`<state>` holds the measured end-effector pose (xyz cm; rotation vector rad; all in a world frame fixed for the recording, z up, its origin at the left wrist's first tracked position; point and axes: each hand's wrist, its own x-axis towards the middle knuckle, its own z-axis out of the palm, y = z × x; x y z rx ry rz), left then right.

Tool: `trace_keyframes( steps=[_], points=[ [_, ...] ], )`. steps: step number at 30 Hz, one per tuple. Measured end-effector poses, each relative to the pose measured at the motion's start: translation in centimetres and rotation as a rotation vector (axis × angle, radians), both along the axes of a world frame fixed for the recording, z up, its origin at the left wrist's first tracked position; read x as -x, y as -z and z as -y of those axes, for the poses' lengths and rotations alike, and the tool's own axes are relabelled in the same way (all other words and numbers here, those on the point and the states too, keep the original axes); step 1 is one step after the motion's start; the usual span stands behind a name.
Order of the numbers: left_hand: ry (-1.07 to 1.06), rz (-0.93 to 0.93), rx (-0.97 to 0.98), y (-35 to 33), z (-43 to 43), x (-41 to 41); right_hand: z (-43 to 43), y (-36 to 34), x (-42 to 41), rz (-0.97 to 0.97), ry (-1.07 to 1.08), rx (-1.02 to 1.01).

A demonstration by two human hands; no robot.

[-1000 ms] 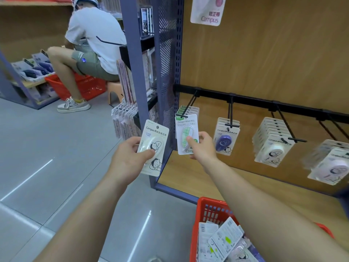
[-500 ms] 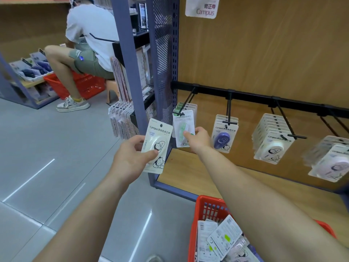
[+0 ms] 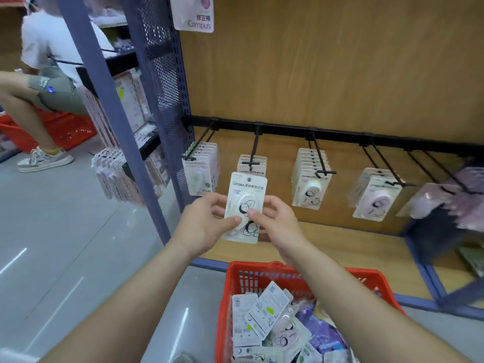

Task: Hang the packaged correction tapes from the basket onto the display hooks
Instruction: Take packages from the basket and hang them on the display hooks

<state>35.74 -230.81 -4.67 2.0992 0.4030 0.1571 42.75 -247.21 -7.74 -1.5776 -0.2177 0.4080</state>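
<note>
In the head view, a white packaged correction tape (image 3: 246, 208) is held upright between both hands, in front of the second display hook (image 3: 252, 150) from the left. The left hand (image 3: 203, 224) is closed on the package's left edge, with the thumb pressed on its front. The right hand (image 3: 277, 218) is closed on its right edge, the thumb likewise laid on the front. The hang hole at the package's top is seen just below the hook's tip, not threaded onto it.

A black rail (image 3: 327, 132) is fixed across the wooden back panel (image 3: 327, 61), and several hooks are carried on it. Stacks of hung packages are seen on each: a green-printed stack (image 3: 201, 171) at far left, a small stack behind the held package, a white stack (image 3: 311, 179) to the right, and further stacks that are blurred.

Below the forearms, a red basket (image 3: 262, 276) is set on the floor, and more packaged tapes (image 3: 267, 318) are piled loosely in it. At upper left, a seated person (image 3: 49, 61) is partly shown beside another red basket (image 3: 65, 127).
</note>
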Motion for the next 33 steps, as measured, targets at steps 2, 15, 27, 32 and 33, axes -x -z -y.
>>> trace_keyframes(
  steps=[2,15,27,32,33],
  points=[
    [0.095,-0.018,-0.2,-0.3,1.9,-0.4,3.2,0.3,-1.0,0.001,0.112,0.0],
    [0.318,-0.063,-0.479,-0.1,6.9,-3.1,12.6,2.4,-7.2,0.086,0.316,0.143],
    [0.351,-0.075,-0.521,1.4,7.2,-4.2,11.8,3.3,-10.3,0.133,0.396,0.349],
    [0.388,-0.131,-0.507,3.5,9.4,-4.6,13.7,5.3,-8.5,0.073,0.328,0.562],
    [0.413,-0.15,-0.496,4.3,10.5,-4.4,14.8,6.1,-7.5,0.077,0.287,0.58]
  ],
)
